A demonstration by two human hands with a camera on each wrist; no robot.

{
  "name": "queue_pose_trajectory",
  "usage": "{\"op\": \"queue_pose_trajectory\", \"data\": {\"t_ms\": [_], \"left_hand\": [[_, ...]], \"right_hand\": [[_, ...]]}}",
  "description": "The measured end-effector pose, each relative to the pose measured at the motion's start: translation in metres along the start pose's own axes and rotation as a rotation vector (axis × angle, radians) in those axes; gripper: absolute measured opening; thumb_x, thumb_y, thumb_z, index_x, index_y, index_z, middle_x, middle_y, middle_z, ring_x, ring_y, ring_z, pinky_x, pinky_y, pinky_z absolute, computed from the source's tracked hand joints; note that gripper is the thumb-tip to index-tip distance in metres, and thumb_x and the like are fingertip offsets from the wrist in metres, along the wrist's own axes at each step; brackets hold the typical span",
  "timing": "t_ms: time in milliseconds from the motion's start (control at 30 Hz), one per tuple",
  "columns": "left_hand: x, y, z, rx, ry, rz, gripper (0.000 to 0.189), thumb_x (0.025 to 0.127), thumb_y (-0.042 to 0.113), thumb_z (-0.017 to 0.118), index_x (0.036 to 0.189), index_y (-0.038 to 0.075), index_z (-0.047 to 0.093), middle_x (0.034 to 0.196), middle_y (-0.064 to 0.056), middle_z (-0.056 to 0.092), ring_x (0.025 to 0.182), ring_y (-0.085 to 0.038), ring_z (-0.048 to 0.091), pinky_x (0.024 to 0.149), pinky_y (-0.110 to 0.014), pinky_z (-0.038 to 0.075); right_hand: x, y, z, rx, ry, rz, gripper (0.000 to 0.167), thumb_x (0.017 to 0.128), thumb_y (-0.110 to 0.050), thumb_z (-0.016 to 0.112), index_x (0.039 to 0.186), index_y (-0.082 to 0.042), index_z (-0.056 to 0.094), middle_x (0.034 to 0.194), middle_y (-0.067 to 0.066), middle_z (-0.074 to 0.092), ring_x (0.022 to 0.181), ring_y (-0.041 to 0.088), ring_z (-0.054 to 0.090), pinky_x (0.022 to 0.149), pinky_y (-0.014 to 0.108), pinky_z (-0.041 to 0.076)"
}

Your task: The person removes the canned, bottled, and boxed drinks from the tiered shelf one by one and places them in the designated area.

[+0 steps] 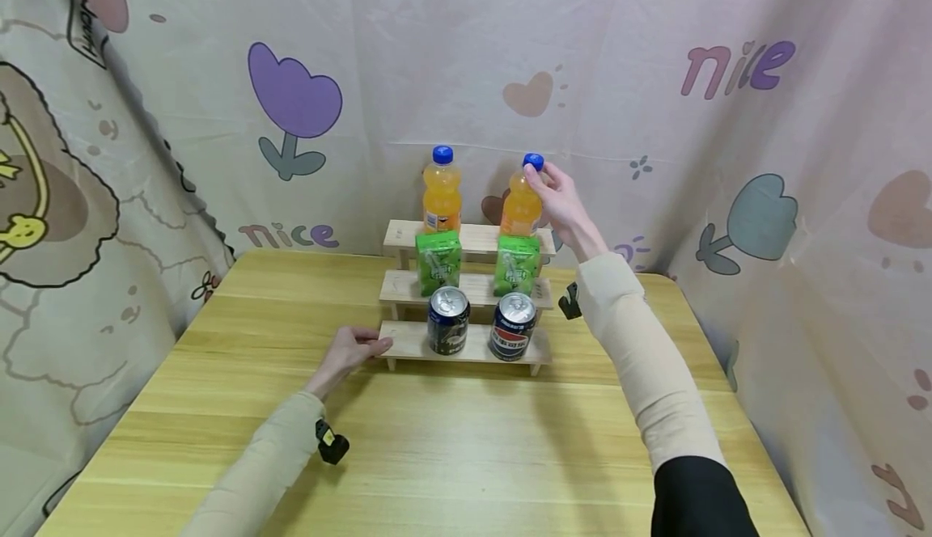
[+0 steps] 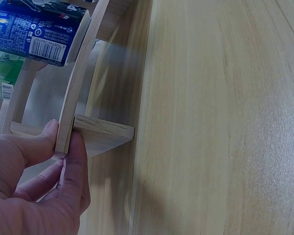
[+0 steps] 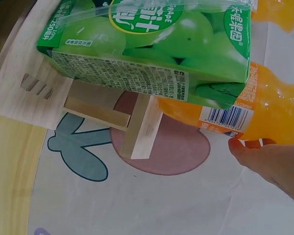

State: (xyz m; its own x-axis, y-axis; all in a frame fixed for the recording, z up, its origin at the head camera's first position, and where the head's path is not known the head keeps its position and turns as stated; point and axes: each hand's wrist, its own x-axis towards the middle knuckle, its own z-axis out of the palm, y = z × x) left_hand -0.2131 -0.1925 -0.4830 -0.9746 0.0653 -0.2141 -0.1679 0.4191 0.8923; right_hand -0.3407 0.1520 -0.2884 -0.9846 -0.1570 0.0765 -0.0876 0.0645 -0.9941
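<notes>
Patterned cloth (image 1: 408, 60) hangs behind and beside a wood-grain tabletop (image 1: 437, 456), with a three-tier wooden stand (image 1: 404, 336) set toward its far edge. At the stand's left end, the left hand (image 1: 354, 348) pinches the lowest board, thumb above and fingers beneath, probably to keep the stand steady. Next comes the left column: the left can (image 1: 447, 321) on the bottom tier, the left carton (image 1: 439, 264) on the middle one and the left bottle (image 1: 442, 193) at the top, the taller drink seemingly put at the back so that each shows over the one before it. Rightward, the right can (image 1: 513, 327), right carton (image 1: 516, 266) and right bottle (image 1: 523, 201) repeat that order, apparently for matched rows. The right bottle is at the top tier, behind the right carton; whether its weight rests on the board is hard to tell. Furthest right, the right hand (image 1: 564, 201) holds it near its blue cap, fingers closed in narrowly, a high grip that likely keeps them clear of the carton in front.
</notes>
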Motion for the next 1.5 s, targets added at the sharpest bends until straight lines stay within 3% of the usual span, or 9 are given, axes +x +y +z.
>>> {"op": "queue_pose_trajectory", "data": {"t_ms": [400,600,933,1133,1500], "left_hand": [[0.001,-0.001,0.0,-0.023,0.007,0.004,0.042,0.096,0.017,0.069,0.12,-0.016,0.062,0.106,-0.025,0.073,0.081,-0.01,0.066,0.078,-0.031,0.058],[0.0,-0.001,0.001,-0.019,0.013,0.011,0.042,0.096,0.018,0.07,0.119,-0.016,0.063,0.105,-0.024,0.074,0.082,-0.01,0.066,0.079,-0.031,0.058],[0.0,-0.002,0.0,-0.017,0.011,0.028,0.042,0.096,0.019,0.07,0.118,-0.016,0.063,0.103,-0.024,0.074,0.08,-0.009,0.065,0.076,-0.03,0.057],[0.0,-0.001,0.001,-0.027,0.019,0.02,0.041,0.096,0.018,0.07,0.118,-0.015,0.064,0.102,-0.022,0.074,0.079,-0.009,0.064,0.075,-0.029,0.056],[-0.001,-0.001,0.004,-0.043,0.017,-0.002,0.042,0.096,0.019,0.069,0.121,-0.014,0.063,0.108,-0.024,0.073,0.082,-0.012,0.065,0.079,-0.032,0.057]], "right_hand": [[0.001,-0.003,0.003,0.025,0.032,-0.001,0.054,0.106,-0.033,0.047,0.152,-0.006,0.039,0.154,0.018,0.045,0.144,0.032,0.04,0.127,0.053,0.019],[0.001,-0.002,0.003,0.035,0.044,-0.004,0.052,0.105,-0.033,0.049,0.149,-0.005,0.043,0.135,0.009,0.057,0.134,0.028,0.046,0.126,0.053,0.02],[-0.002,-0.007,0.0,0.069,0.063,-0.047,0.047,0.104,-0.031,0.052,0.144,-0.006,0.049,0.119,0.001,0.059,0.118,0.02,0.051,0.124,0.049,0.028],[-0.007,-0.011,-0.008,0.136,0.08,-0.072,0.048,0.103,-0.03,0.054,0.144,-0.007,0.051,0.099,-0.005,0.065,0.102,0.014,0.057,0.122,0.044,0.033],[-0.018,-0.012,-0.037,0.166,0.112,-0.085,0.043,0.1,-0.032,0.057,0.137,-0.01,0.055,0.099,-0.007,0.066,0.103,0.011,0.057,0.126,0.043,0.027]]}}
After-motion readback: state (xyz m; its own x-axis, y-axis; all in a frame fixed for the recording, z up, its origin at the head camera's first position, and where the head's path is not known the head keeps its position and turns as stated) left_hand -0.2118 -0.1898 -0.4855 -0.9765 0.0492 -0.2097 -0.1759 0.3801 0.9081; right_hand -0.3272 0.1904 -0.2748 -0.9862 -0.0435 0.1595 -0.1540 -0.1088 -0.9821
